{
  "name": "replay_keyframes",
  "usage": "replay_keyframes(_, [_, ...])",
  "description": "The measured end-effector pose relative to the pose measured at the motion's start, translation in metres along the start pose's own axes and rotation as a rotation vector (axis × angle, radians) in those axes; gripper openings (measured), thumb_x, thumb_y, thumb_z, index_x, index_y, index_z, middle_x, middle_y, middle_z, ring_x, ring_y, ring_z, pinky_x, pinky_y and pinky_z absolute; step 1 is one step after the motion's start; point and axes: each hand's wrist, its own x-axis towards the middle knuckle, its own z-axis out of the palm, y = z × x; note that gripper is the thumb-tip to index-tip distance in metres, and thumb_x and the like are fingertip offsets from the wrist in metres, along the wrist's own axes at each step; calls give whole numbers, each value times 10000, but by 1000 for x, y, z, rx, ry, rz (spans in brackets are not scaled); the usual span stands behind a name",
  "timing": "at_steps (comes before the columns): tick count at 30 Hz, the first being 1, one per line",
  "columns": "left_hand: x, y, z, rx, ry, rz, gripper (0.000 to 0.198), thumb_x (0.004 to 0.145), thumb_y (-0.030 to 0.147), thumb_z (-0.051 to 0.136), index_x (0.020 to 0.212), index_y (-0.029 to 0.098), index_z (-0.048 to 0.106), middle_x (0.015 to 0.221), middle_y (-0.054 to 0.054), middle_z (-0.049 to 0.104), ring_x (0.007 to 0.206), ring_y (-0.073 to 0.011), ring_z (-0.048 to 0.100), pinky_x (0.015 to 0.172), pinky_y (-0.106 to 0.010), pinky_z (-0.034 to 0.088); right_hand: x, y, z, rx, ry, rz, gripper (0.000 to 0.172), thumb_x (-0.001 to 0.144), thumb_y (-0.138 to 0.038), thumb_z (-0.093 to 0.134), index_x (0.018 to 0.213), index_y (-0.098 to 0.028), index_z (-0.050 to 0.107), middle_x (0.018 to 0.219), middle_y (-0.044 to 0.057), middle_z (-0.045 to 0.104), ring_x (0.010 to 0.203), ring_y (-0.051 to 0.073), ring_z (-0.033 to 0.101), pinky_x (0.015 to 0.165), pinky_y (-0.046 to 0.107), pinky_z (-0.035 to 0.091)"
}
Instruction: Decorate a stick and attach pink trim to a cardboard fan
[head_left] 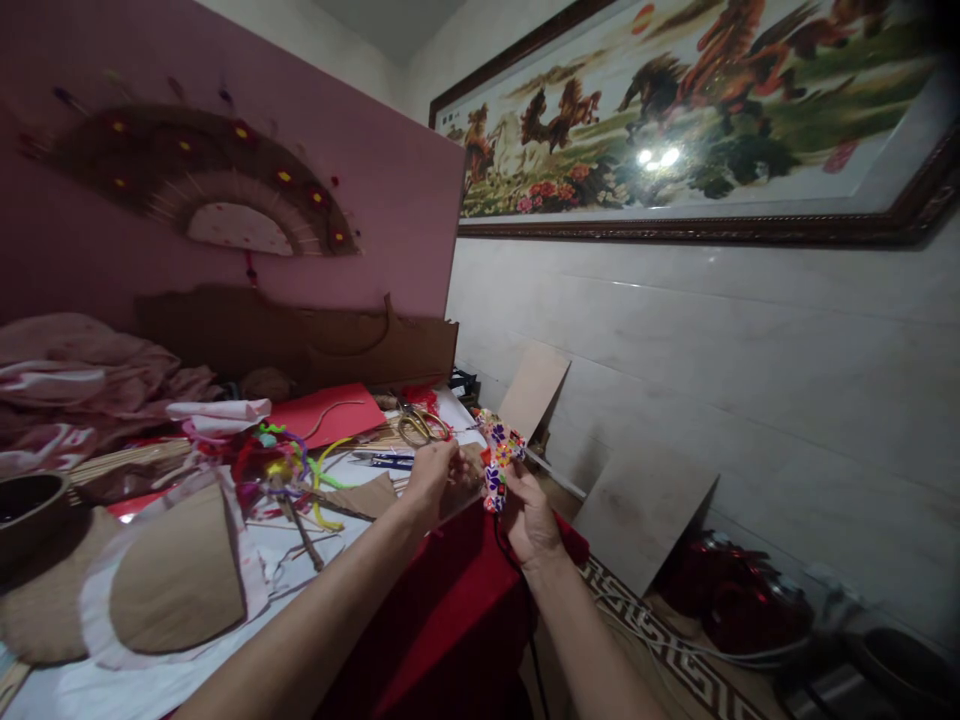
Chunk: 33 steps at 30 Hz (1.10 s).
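My left hand point(433, 478) is closed in a pinch near the table's right edge, and a thin thread seems to run from it, too fine to be sure. My right hand point(529, 515) is just right of it, fingers wrapped round the lower end of a small flowered fabric piece point(498, 456) in white, red, purple and yellow. The fabric piece stands up between the two hands, off the table's edge. A dark cord hangs down below my right hand.
The table point(420, 620) has a red cloth and holds brown cardboard shapes point(176, 575), coloured pipe cleaners point(279, 462), gold scissors point(417, 425), blue snips point(382, 460), red paper point(330, 412) and crumpled pink cloth point(82, 375). A pink board with a fan point(202, 185) stands behind. Tiles point(641, 510) lean on the right wall.
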Motion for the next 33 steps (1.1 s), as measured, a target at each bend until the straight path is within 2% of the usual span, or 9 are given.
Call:
replay_keyframes(2, [1,1,-1,6,24,44,106,596,232,599,575,156,528,483,16,547,369,-66,424,357,-176,288,-1,-1,2,-9,-4,1,276,686,-172,717,948,-184,631,743,-17,672,577,99,579,518,199,463])
replay_keyframes(6, [1,5,-2,21,28,125,276,543,324,687,736,153,586,580,2,600,423,-79,449,385,-189,298,-4,-3,9,-28,-33,6,286,681,-175,717,954,-186,630,757,-9,680,563,105,572,490,200,449])
replay_keyframes(10, [2,7,-4,71,5,219,290,527,392,706,640,144,605,547,-10,596,459,-92,449,430,-211,305,-6,-4,13,-37,-63,6,315,657,-154,725,956,-198,636,803,-7,691,592,116,586,508,211,460])
replay_keyframes(15, [7,9,-9,146,2,324,230,573,380,658,544,159,603,483,2,570,471,-103,444,461,-226,308,-6,-5,14,-61,-54,5,297,627,-154,740,906,-201,651,748,-21,680,597,116,587,511,206,460])
replay_keyframes(20, [7,10,-10,166,-35,347,207,602,358,625,552,159,596,478,5,564,471,-107,461,457,-222,321,-5,-5,11,-43,-48,11,323,626,-154,744,928,-211,649,760,-26,681,616,110,592,545,208,466])
replay_keyframes(26, [12,8,-16,162,29,377,194,659,330,583,560,166,556,490,24,540,453,-89,437,455,-210,323,-2,-2,4,-45,-11,-4,307,634,-172,740,923,-202,639,735,-24,674,587,113,583,524,218,463])
replay_keyframes(31, [17,8,-18,257,-25,430,140,650,273,607,704,149,645,568,-16,630,509,-120,515,504,-224,375,-3,-3,5,-57,-8,-3,302,655,-181,733,942,-198,638,800,-7,685,619,114,595,539,217,476])
replay_keyframes(33, [18,5,-17,317,-40,472,116,666,255,603,707,157,652,585,-17,634,553,-133,543,555,-232,396,-3,-3,5,-63,-21,4,298,665,-191,731,948,-195,638,814,0,686,631,117,598,536,218,476])
